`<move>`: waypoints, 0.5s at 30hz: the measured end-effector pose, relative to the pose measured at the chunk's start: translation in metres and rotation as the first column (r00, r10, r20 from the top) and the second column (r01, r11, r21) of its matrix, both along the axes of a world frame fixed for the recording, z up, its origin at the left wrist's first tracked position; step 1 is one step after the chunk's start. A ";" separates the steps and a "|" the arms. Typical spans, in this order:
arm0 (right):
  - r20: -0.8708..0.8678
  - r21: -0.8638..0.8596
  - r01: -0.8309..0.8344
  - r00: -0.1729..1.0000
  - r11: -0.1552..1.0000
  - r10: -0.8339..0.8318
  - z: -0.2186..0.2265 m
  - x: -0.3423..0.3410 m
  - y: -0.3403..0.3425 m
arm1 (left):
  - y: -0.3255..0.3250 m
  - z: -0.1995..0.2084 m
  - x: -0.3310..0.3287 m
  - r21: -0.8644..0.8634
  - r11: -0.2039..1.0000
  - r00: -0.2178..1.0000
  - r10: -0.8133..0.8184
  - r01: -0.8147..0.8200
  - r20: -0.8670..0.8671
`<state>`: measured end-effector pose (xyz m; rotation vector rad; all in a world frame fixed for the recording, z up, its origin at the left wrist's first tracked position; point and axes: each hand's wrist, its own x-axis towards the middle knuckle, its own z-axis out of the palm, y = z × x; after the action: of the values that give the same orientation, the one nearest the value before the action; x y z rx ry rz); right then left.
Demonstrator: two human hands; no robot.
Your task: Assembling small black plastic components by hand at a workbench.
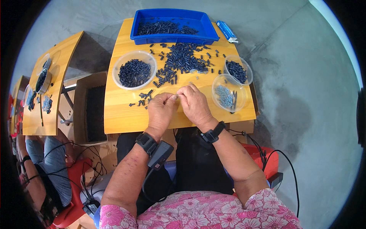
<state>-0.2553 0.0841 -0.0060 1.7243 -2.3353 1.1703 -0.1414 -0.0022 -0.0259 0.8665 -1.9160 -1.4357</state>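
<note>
My left hand and my right hand meet over the near middle of the wooden table. Thumb and forefinger of each are pinched together, fingertips almost touching. Whatever lies between them is too small and covered to name. Just left of my left hand are a few loose small black plastic pieces. Beyond both hands spreads a larger heap of the same black pieces. Nearest my right hand stands a clear round tub holding small grey-blue pieces and a dark, pointed tweezer-like tool.
A blue tray with more black pieces sits at the far edge, beside a blue-and-white box. Clear tubs of black pieces stand left and right. Black cables hang at right. Another person sits at a table at left.
</note>
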 end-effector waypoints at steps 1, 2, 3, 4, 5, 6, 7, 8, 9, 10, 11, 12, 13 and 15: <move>-0.002 0.013 -0.014 1.000 1.000 0.014 0.001 0.000 0.000 | 0.000 0.002 0.001 0.019 1.000 1.000 -0.003 0.003 -0.002; -0.003 0.012 -0.014 1.000 1.000 0.014 0.002 0.000 0.000 | -0.001 0.001 0.001 0.018 1.000 1.000 -0.003 0.003 -0.003; 0.028 0.024 -0.008 1.000 1.000 0.007 0.004 0.001 0.000 | -0.001 -0.002 0.000 0.025 1.000 1.000 0.006 -0.005 -0.022; 0.060 0.037 -0.002 0.998 0.999 -0.001 0.005 0.002 0.000 | -0.001 -0.002 0.000 0.033 0.999 0.999 0.014 -0.013 -0.040; 0.060 0.037 -0.001 0.998 0.999 -0.001 0.005 0.002 0.000 | -0.001 -0.002 0.001 0.033 0.999 0.999 0.014 -0.013 -0.040; 0.070 0.022 0.004 0.998 1.000 -0.006 0.004 0.002 0.000 | -0.001 -0.001 0.001 0.043 0.999 0.999 0.010 -0.008 -0.037; 0.079 0.007 0.011 0.997 1.000 -0.011 0.004 0.002 0.000 | -0.001 0.000 0.001 0.053 0.999 0.999 0.005 -0.003 -0.036; 0.078 0.007 0.012 0.997 1.000 -0.012 0.004 0.001 0.000 | -0.001 -0.001 0.001 0.053 0.999 0.999 0.004 -0.002 -0.037; 0.092 0.015 -0.004 0.996 1.000 0.003 0.004 0.001 0.001 | -0.002 -0.002 0.001 0.040 0.999 0.999 -0.004 0.005 -0.033; 0.106 0.023 -0.021 0.994 1.000 0.018 0.004 0.000 0.001 | -0.003 -0.003 0.001 0.026 1.000 1.000 -0.011 0.012 -0.029; 0.106 0.022 -0.020 0.994 1.000 0.018 0.003 0.000 0.001 | -0.003 -0.004 0.001 0.026 1.000 0.999 -0.012 0.013 -0.030; 0.091 0.018 -0.023 0.996 1.000 0.021 0.003 0.000 0.001 | -0.003 -0.005 0.001 0.026 1.000 0.999 -0.015 0.015 -0.033; 0.077 0.013 -0.028 0.997 1.000 0.026 0.004 0.000 0.000 | -0.003 -0.005 0.001 0.025 1.000 0.999 -0.015 0.016 -0.036; 0.138 0.016 -0.024 0.990 1.000 0.021 0.007 0.003 -0.001 | -0.003 -0.004 0.002 0.031 0.999 0.999 -0.022 0.023 -0.028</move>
<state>-0.2528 0.0835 0.0008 1.7324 -2.4150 1.3178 -0.1395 -0.0057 -0.0295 0.8378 -1.8933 -1.4873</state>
